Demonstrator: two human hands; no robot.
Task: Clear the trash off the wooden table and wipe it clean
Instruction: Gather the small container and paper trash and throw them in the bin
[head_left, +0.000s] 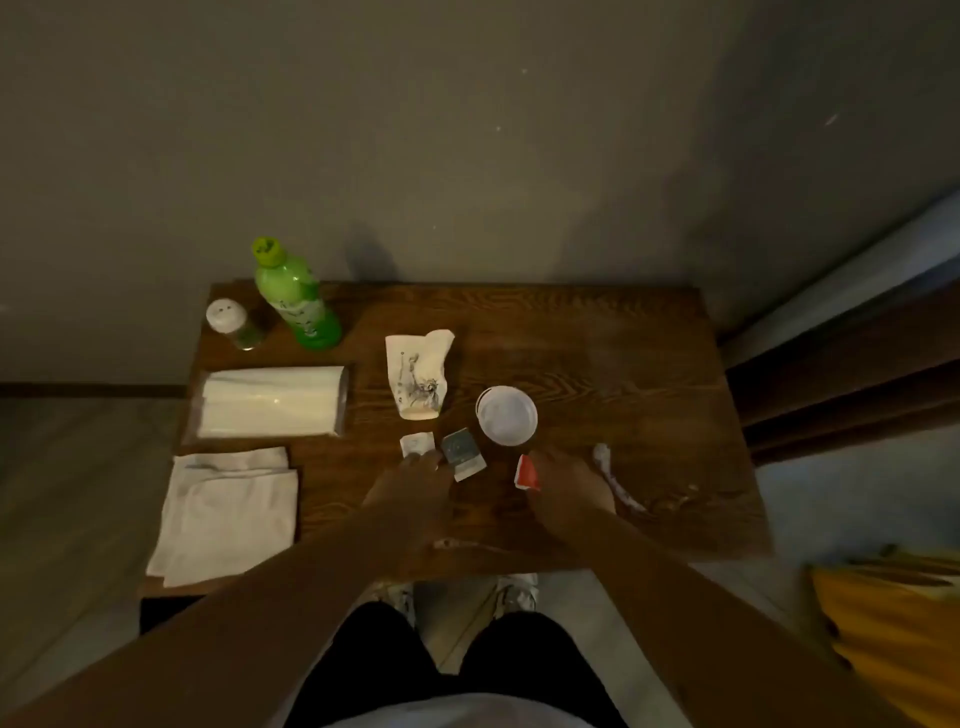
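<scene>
The wooden table (597, 343) carries scattered trash. A crushed paper cup (418, 376) lies on its side at the centre, with a round white plastic lid (506, 414) to its right. A small white scrap (417, 443) and a grey packet (461, 453) lie just in front of them. My left hand (410, 483) reaches palm down, fingertips touching the white scrap and the grey packet. My right hand (569, 480) has its fingers on a red and white wrapper (527, 473). A crumpled white wrapper (615, 478) lies right of that hand.
A green bottle (296, 296) and a white-capped shaker (236, 325) stand at the back left. A pack of tissues (272, 400) and folded white cloths (226, 514) fill the left side. A wall backs the table. A yellow object (893, 634) sits low right.
</scene>
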